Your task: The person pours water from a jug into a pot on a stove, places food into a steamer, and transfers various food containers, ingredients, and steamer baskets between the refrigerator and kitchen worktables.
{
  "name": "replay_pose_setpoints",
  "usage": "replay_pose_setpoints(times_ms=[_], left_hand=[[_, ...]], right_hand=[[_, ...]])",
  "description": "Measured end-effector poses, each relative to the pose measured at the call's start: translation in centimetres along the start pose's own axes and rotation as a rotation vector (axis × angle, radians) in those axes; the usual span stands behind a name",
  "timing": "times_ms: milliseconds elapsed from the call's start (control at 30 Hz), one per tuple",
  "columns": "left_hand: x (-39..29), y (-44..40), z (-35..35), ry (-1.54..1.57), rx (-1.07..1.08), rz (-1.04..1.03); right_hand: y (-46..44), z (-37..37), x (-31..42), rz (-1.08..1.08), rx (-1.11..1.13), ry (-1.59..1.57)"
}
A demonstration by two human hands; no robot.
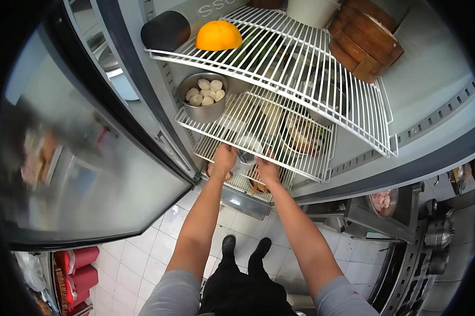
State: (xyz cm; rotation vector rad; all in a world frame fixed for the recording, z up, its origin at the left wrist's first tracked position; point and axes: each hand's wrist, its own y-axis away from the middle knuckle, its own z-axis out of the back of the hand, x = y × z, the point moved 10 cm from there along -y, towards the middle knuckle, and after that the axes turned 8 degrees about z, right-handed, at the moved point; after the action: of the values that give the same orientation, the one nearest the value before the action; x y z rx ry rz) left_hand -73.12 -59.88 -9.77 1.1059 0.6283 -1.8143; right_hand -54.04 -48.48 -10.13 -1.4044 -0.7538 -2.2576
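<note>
Inside an open fridge, my left hand [225, 159] reaches under the front edge of the middle wire shelf [248, 138]. My right hand [267, 170] is at the same height, a short way to the right. Between them, seen through the wires, is a pale round container [250, 143]. The fingers of both hands curl inward at its sides, partly covered by the shelf, and their exact contact is hidden. Just above my left hand, a metal bowl [205, 111] of white balls stands on the middle shelf. Browned food [258, 187] lies below my right hand.
The top wire shelf [301, 89] carries a yellow-orange dome-shaped piece [218, 36], a black cylinder [166, 30] and bamboo steamers [365, 39]. A glass door [105, 174] stands open at left. To the right are a bowl of pale pink meat [383, 203] and a stove [411, 284].
</note>
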Motion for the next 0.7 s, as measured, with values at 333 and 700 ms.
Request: replay_pose_setpoints(times_ms=[333,700], left_hand=[[0.0,1.0,-1.3,0.346,0.146,-0.037],[2.1,10.2,0.6,0.177,-0.049,0.275]], right_hand=[[-6.5,-0.7,-3.8,0.353,0.159,1.433],[-6.2,-1.0,-3.4,0.411,0.222,0.982]])
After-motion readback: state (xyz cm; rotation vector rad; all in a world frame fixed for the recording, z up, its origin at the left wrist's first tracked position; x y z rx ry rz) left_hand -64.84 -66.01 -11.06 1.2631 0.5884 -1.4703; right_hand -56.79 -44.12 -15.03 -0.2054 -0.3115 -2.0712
